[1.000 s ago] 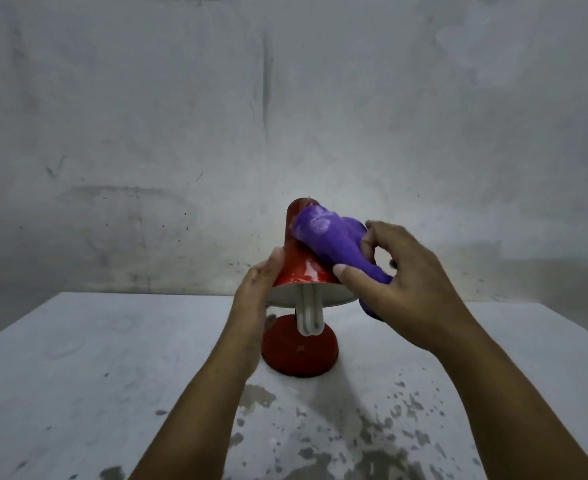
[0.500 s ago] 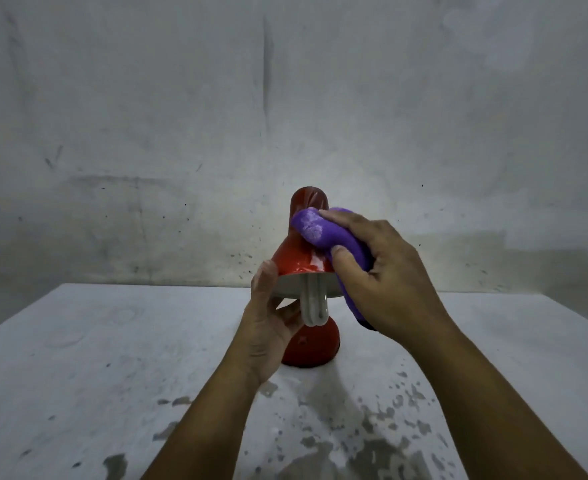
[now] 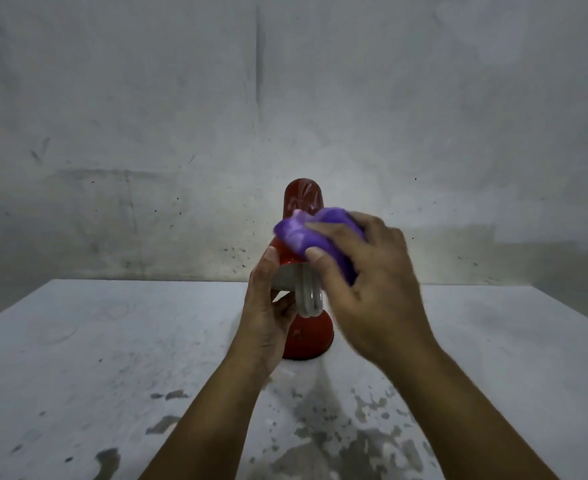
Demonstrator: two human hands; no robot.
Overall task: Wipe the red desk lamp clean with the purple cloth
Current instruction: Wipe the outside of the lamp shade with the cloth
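Observation:
The red desk lamp (image 3: 302,199) stands on the white table (image 3: 112,341), its round base (image 3: 311,337) partly behind my left hand. A white coiled bulb (image 3: 309,296) hangs out of the shade. My left hand (image 3: 268,306) grips the left rim of the shade, thumb on the outside. My right hand (image 3: 368,289) holds the bunched purple cloth (image 3: 306,233) pressed against the front and right of the shade, covering most of it. The lamp's neck is hidden.
A stained grey wall (image 3: 285,116) rises right behind the table's far edge. The near part of the tabletop has dark chipped patches (image 3: 337,438). Bare table surface lies to the left and right of the lamp.
My right hand has slid the cloth down and leftward over the shade, so the top of the lamp now shows. My left hand shifted its hold at the shade's rim.

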